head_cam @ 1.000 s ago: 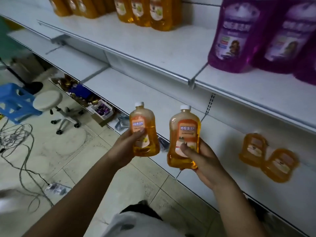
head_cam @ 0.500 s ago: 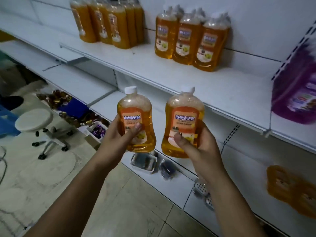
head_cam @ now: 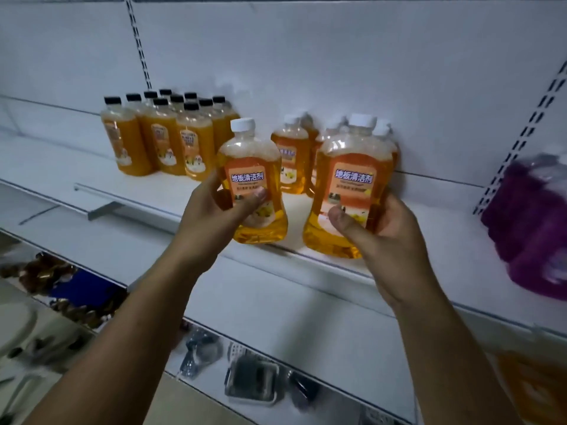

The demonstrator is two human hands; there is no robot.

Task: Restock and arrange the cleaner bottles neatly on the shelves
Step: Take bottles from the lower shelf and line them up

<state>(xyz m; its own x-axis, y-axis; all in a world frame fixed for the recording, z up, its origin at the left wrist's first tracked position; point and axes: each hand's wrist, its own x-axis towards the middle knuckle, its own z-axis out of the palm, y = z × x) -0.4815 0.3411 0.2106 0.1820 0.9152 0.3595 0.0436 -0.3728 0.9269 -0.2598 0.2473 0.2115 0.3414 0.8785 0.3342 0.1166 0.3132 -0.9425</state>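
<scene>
- My left hand (head_cam: pixel 211 210) grips one white-capped amber bottle (head_cam: pixel 252 182) upright.
- My right hand (head_cam: pixel 389 237) clasps its twin (head_cam: pixel 352 185), orange-labelled, over the shelf (head_cam: pixel 429 228) edge.

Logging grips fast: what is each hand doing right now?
Left hand: closed on a white-capped orange bottle.
Right hand: closed on another orange bottle.

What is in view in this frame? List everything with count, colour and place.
Held bottles: two, orange, white caps, one per hand, at the shelf edge.
White-capped bottles: several, orange, at the shelf back; count unclear.
Black-capped bottles: about ten, orange, shelf left.
Purple bottles: blurred, shelf right.
Shelf: white.
Small packaged goods: bottom shelf, blurred.
Stool: white, lower left.
Left hand: grips one bottle.
Right hand: grips the other.
</scene>
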